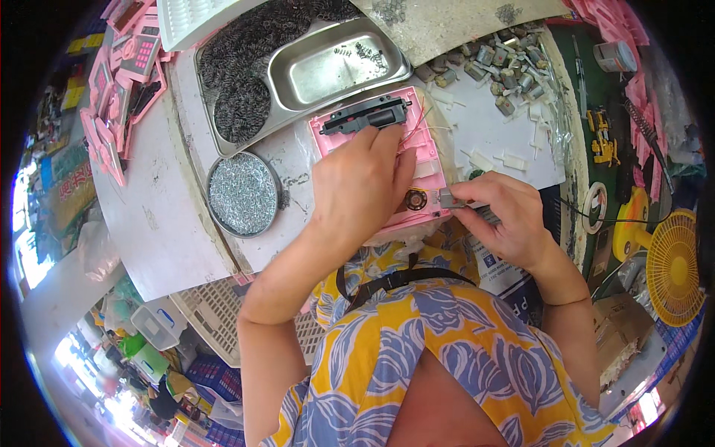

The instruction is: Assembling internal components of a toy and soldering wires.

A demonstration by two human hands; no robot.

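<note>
A pink plastic case [424, 153], its inside facing up, lies in front of me. A black slotted mechanism [365, 115] sits across its far end, with thin wires beside it. Near the close end is a small round speaker [415, 199]. My left hand [365, 175] lies over the case with bent fingers, index by the black mechanism and thumb inside the case; some fingertips are hidden. At the case's near right corner, my right hand [506, 216] pinches a small silver-grey metal motor [448, 198] between thumb and index finger.
A metal tray [298, 123] of black springs stands at the far left, with a round dish [243, 195] of small screws nearer. Small motors [506, 71] and white plastic parts [514, 160] lie to the right. Pink casings [112, 104] are stacked far left; a yellow fan [674, 261] stands right.
</note>
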